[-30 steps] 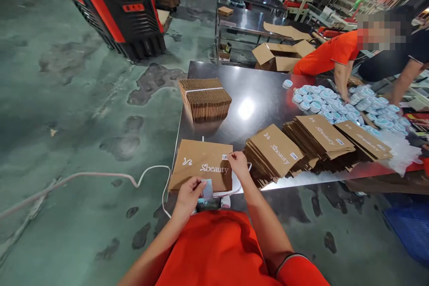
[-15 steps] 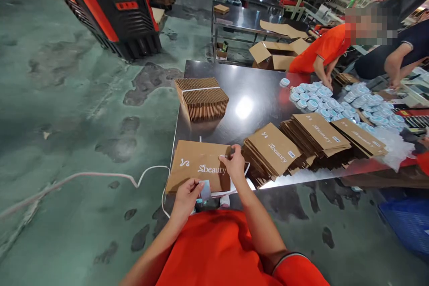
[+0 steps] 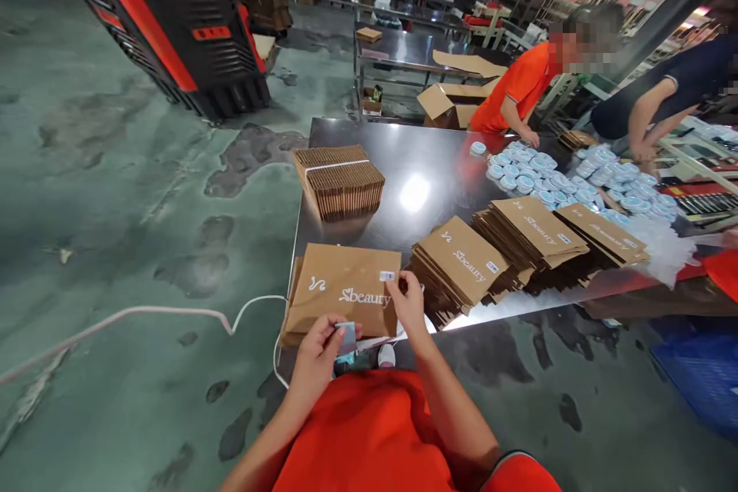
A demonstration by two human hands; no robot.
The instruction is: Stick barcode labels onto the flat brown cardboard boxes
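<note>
Since the earlier frame, the top carton [image 3: 346, 269] is shifted rightward, baring the lower carton [image 3: 294, 285] at left; the label [image 3: 387, 276] is uncovered. The top carton lies on the table [image 3: 441, 161], long axis left-right, just left of the right hand [image 3: 409, 304], the nearer to the label; whether its edge is gripped cannot be told. A bluish sheet [image 3: 347, 338] is pinched by the left hand's [image 3: 316, 342] fingers.

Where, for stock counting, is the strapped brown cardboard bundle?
In the head view, the bundle stands left of centre on the shiny metal table, beyond the flat brown carton.
</note>
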